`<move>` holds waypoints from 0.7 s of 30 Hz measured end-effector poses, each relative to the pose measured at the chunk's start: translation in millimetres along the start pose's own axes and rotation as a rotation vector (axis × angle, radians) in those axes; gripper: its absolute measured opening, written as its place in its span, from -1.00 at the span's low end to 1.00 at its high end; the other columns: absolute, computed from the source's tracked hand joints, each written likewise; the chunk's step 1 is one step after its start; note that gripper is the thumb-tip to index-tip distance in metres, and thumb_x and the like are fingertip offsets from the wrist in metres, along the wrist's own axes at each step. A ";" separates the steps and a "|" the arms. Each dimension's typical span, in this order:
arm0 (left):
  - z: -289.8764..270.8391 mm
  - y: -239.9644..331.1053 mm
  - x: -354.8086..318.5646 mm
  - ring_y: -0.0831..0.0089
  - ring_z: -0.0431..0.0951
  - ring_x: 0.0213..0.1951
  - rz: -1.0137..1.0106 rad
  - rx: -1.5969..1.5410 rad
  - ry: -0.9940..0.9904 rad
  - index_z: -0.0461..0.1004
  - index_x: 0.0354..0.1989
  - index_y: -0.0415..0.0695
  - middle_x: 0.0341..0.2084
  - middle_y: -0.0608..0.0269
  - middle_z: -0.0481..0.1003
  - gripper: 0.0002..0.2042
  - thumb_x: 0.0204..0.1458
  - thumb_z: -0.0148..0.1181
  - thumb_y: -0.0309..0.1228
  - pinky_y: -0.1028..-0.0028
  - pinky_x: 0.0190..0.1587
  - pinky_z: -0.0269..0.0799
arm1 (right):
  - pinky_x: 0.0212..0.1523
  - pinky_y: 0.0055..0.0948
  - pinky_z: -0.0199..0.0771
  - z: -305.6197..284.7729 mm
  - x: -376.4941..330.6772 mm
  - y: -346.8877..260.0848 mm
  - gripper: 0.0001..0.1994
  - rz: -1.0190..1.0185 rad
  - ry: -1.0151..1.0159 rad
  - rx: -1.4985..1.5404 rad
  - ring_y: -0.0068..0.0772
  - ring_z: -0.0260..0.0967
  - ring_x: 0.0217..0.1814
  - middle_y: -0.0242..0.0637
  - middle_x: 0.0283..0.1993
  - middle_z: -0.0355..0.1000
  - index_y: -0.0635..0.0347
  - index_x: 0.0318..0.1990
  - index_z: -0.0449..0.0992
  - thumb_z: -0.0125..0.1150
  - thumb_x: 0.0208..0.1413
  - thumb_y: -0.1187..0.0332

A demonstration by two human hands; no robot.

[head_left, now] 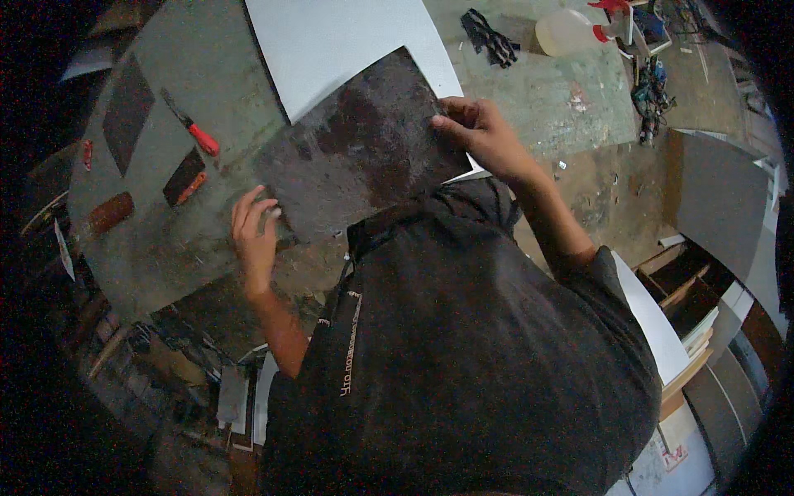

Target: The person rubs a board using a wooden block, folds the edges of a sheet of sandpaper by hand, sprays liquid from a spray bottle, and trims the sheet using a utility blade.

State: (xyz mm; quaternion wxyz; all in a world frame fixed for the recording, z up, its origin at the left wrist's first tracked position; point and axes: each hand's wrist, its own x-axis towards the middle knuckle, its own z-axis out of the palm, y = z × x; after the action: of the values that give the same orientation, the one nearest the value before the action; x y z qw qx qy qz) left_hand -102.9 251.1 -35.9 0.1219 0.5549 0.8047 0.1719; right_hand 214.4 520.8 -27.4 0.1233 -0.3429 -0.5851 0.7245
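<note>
A dark brown, scuffed flat sheet (356,140) is in front of me, tilted, its near edge close to my black shirt. My right hand (480,136) grips its right edge, thumb on top and fingers curled behind. By the left edge of the sheet is my left hand (255,231), fingers apart and slightly bent, holding nothing; whether a fingertip touches the sheet I cannot tell. Under the far part of the dark sheet lies a large white board (351,41), partly covered.
On the greenish worktable (223,256), to the left, lie a red-handled tool (201,139), a dark block with an orange edge (184,179), a brown roll-like piece (111,213) and a dark thin piece (128,116). Far right are a black crumpled strip (490,37) and a pale bottle (566,33).
</note>
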 end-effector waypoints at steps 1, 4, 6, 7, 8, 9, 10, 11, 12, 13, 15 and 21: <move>-3.2 0.8 7.7 0.12 0.46 0.12 -0.001 -0.002 0.004 0.59 -0.12 -0.18 0.07 0.14 0.50 -0.76 -0.01 0.31 -0.57 0.17 0.21 0.36 | -0.21 -0.57 0.38 3.3 2.9 9.2 -0.80 -0.001 -0.002 -0.004 -0.74 0.32 -0.23 -0.47 -0.30 0.47 0.34 -0.15 0.53 0.15 0.33 0.34; -30.4 38.5 53.3 0.09 0.38 0.23 0.112 -0.070 0.168 0.55 0.02 -0.09 0.16 0.20 0.46 -0.59 -0.07 0.40 -0.38 0.14 0.30 0.22 | -0.25 -0.56 0.39 12.3 15.2 5.9 -0.79 -0.115 0.099 -0.254 -0.74 0.31 -0.29 -0.51 -0.40 0.41 0.29 -0.28 0.48 0.20 0.31 0.31; -36.4 118.0 88.8 0.10 0.34 0.27 0.274 -0.136 0.184 0.51 0.09 -0.04 0.19 0.19 0.44 -0.51 -0.07 0.42 -0.24 0.15 0.35 0.15 | -0.28 -0.58 0.38 18.2 13.7 0.4 -0.79 -0.052 0.032 -0.210 -0.75 0.30 -0.32 -0.52 -0.43 0.40 0.29 -0.30 0.47 0.22 0.30 0.31; -26.2 136.6 111.1 0.12 0.32 0.29 0.417 -0.151 0.172 0.50 0.12 -0.02 0.20 0.18 0.43 -0.46 -0.08 0.41 -0.17 0.16 0.38 0.10 | -0.31 -0.59 0.37 16.5 15.1 -4.0 -0.79 0.008 0.007 -0.166 -0.75 0.28 -0.34 -0.53 -0.46 0.39 0.28 -0.32 0.46 0.23 0.29 0.32; -20.8 148.9 123.0 0.17 0.37 0.23 0.518 -0.066 0.159 0.52 0.04 -0.01 0.12 0.21 0.47 -0.51 -0.10 0.41 -0.14 0.18 0.38 0.11 | -0.36 -0.62 0.33 23.6 11.1 -17.8 -0.79 0.045 -0.041 -0.140 -0.76 0.25 -0.39 -0.53 -0.47 0.39 0.28 -0.32 0.48 0.24 0.28 0.31; -14.7 157.1 134.3 0.22 0.42 0.18 0.638 0.007 0.142 0.54 -0.04 -0.01 0.04 0.24 0.52 -0.54 -0.13 0.40 -0.12 0.19 0.37 0.11 | -0.36 -0.62 0.33 23.5 6.7 -21.4 -0.79 0.037 -0.050 -0.140 -0.76 0.25 -0.39 -0.53 -0.47 0.39 0.28 -0.32 0.48 0.24 0.28 0.31; -12.1 157.5 139.2 0.22 0.42 0.18 0.629 0.025 0.147 0.54 -0.04 -0.01 0.04 0.24 0.52 -0.54 -0.13 0.40 -0.12 0.19 0.37 0.11 | -0.38 -0.61 0.33 21.4 4.7 -23.7 -0.80 -0.020 -0.104 -0.240 -0.76 0.25 -0.40 -0.53 -0.47 0.39 0.28 -0.32 0.50 0.26 0.26 0.33; -10.2 155.4 142.0 0.27 0.46 0.09 0.680 0.044 0.069 0.53 -0.15 -0.02 -0.10 0.28 0.53 -0.60 -0.14 0.40 -0.12 0.22 0.34 0.15 | -0.40 -0.61 0.33 21.9 2.0 -26.8 -0.82 -0.083 -0.151 -0.336 -0.76 0.24 -0.42 -0.53 -0.46 0.40 0.29 -0.32 0.52 0.28 0.24 0.35; -12.7 154.7 143.1 0.32 0.50 0.00 0.732 0.063 -0.010 0.52 -0.26 -0.03 -0.23 0.32 0.54 -0.66 -0.16 0.40 -0.13 0.24 0.31 0.19 | -0.37 -0.56 0.38 27.1 -4.5 -39.0 -0.87 -0.046 -0.153 -0.325 -0.74 0.29 -0.40 -0.49 -0.45 0.44 0.32 -0.30 0.56 0.30 0.21 0.41; -18.1 157.3 142.3 0.32 0.50 0.00 0.730 0.085 -0.008 0.52 -0.26 -0.03 -0.23 0.32 0.54 -0.66 -0.16 0.40 -0.13 0.24 0.31 0.19 | -0.37 -0.56 0.38 30.4 -8.6 -44.8 -0.87 -0.065 -0.161 -0.315 -0.74 0.29 -0.40 -0.49 -0.45 0.44 0.32 -0.30 0.56 0.30 0.21 0.41; -29.1 169.5 144.2 0.37 0.51 -0.17 0.779 -0.023 0.003 0.47 -0.42 -0.04 -0.43 0.38 0.48 -0.72 -0.16 0.40 -0.17 0.30 0.22 0.26 | -0.35 -0.51 0.42 30.9 -15.3 -51.1 -0.89 -0.114 -0.160 -0.367 -0.72 0.32 -0.39 -0.44 -0.45 0.48 0.36 -0.27 0.57 0.31 0.18 0.46; -46.2 170.7 146.9 0.27 0.54 -0.33 0.839 0.064 -0.107 0.48 -0.46 -0.08 -0.53 0.28 0.48 -0.82 -0.12 0.37 -0.31 0.32 -0.16 0.42 | -0.32 -0.35 0.53 28.3 -14.6 -63.6 -0.87 -0.242 -0.127 -0.408 -0.46 0.51 -0.41 -0.07 -0.40 0.58 0.30 -0.19 0.63 0.29 0.16 0.45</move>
State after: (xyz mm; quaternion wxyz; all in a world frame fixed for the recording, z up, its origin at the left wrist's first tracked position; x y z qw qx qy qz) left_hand -27.5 437.4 75.7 0.0658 0.8461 0.5065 0.1527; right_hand 192.8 508.8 39.3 0.1004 -0.2420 -0.7628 0.5912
